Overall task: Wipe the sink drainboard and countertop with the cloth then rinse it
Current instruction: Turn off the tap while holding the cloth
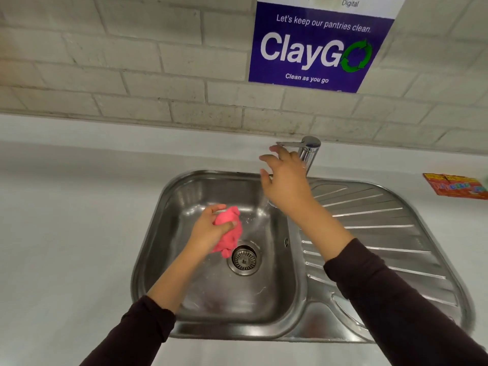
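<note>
We're in a shared pantry, a workplace kitchenette by the look of it. The purple poster (314,48) on the painted brick wall (132,62) reads "Let's keep our pantries clean" and "Clean as you go". Below it is a steel sink (154,247) with a ribbed drainboard (383,228) and a chrome tap (309,151), set in a plain white counter (66,220). Colourful packets (456,184) lie at the right edge.

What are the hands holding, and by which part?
The left hand grips the bunched pink cloth around its middle. The right hand holds nothing, open near the tap.
</note>
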